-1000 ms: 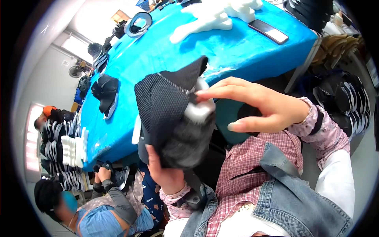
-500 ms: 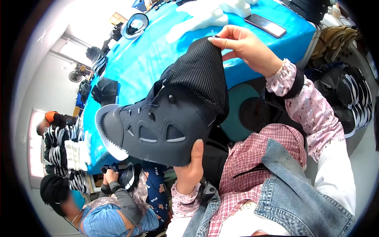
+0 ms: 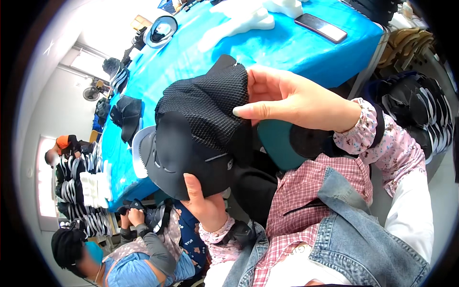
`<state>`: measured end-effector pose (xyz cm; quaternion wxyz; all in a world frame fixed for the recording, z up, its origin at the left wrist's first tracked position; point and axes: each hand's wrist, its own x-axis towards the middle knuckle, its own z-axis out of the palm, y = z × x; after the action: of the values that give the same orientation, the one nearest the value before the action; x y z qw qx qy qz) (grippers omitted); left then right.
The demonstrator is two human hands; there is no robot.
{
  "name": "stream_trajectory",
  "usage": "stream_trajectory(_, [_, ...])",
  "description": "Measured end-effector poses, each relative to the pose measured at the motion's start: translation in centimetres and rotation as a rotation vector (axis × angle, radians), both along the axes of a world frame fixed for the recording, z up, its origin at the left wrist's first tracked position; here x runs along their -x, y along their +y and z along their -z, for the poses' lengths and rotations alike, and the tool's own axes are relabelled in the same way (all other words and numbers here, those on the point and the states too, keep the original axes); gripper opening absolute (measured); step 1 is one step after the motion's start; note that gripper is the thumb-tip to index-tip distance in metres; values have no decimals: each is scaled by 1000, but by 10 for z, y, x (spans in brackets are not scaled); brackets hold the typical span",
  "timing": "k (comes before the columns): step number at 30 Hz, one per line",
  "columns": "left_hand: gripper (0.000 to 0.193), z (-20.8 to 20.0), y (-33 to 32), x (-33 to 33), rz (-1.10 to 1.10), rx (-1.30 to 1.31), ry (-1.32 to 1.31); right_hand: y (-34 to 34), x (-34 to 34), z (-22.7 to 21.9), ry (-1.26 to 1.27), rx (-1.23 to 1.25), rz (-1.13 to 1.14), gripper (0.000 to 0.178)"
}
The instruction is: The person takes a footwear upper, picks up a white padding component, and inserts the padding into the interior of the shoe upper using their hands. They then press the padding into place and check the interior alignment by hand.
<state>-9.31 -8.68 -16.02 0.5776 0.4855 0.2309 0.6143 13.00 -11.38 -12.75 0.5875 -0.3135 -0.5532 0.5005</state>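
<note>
Between my hands is a black shoe upper (image 3: 196, 143) with a tall mesh collar and a pale edge strip round the toe. Its toe points left and its heel side is turned partly toward me. My left hand (image 3: 205, 203) supports it from below at the heel end, thumb lying up along its side and the fingers hidden beneath. At the collar, my right hand (image 3: 282, 98) grips the mesh, thumb outside and fingers partly behind the edge. The upper is held up off the blue-covered table (image 3: 167, 71), near its front edge.
On the table lie a phone (image 3: 320, 27), white moulded pieces (image 3: 239, 28) and another dark upper (image 3: 128, 117). Stacked uppers (image 3: 420, 105) stand at right, more (image 3: 71, 177) at left. A co-worker (image 3: 138, 248) sits close at lower left; another person (image 3: 64, 148) is farther back. A green stool (image 3: 277, 143) stands ahead.
The upper has turned so its side eyelets no longer show, and has moved slightly left. My right hand has come lower, from the collar's tip to a broader hold on the mesh.
</note>
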Motion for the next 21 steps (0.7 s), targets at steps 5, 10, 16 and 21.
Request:
stream_trajectory(5, [51, -2, -13, 19, 90, 41, 55, 7, -46, -7, -300, -42, 154, 18])
stream_trajectory(10, [44, 5, -8, 21, 66, 8, 240, 8, -57, -28, -573, -137, 357, 23])
stream_trajectory(16, [49, 9, 7, 31, 91, 124, -25, -14, -17, -25, 93, 124, -66, 43])
stream_trajectory(21, [45, 11, 8, 35, 61, 143, 26, -13, -11, -3, -72, 249, -151, 27])
